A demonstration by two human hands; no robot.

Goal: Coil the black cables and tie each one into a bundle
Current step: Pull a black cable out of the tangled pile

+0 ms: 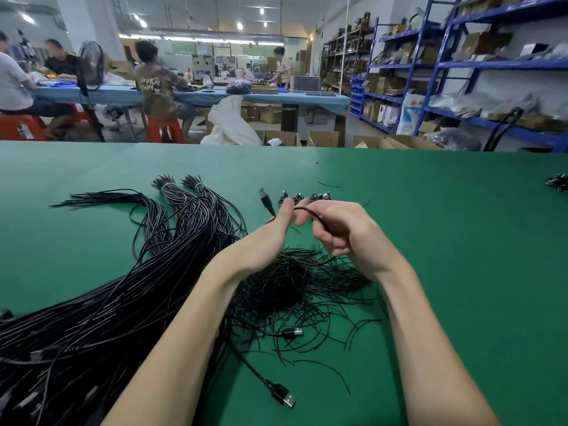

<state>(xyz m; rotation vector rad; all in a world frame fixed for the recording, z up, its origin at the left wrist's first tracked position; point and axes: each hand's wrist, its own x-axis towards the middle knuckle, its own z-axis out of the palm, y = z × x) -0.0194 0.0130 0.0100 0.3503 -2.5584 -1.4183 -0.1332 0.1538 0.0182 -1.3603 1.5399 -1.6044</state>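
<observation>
A large mass of loose black cables (101, 302) covers the left side of the green table (461, 241), fanning from the near-left edge toward the middle. At its far end, two groups of cable ends (181, 187) are each held by a pale band.

Left hand (272, 238): raised above the table near the middle, fingers extended toward the far side. The fingertips pinch one black cable (316, 218). The cable's plug (266, 202) sticks up just beyond this hand; it is motion-blurred.

Under and between both wrists lies a heap of short black ties (295, 281), with single ties scattered toward the near edge. Two more plugs rest on the table: one (292, 332) at the near side of the heap, one (284, 396) closer to the near edge.

Right hand (341, 230): just beside the left hand, fingers curled around the same cable, which arcs from the left fingertips into this grip. How far the cable is already looped cannot be determined.

Beyond the hands, a small row of coiled bundles (310, 197) sits on the table. Another dark bundle (558, 181) lies at the far-right edge.

Behind the table: seated people at a blue bench (107, 93) on the left, cardboard boxes (322, 138) on the floor, blue shelves (461, 66) on the right.
</observation>
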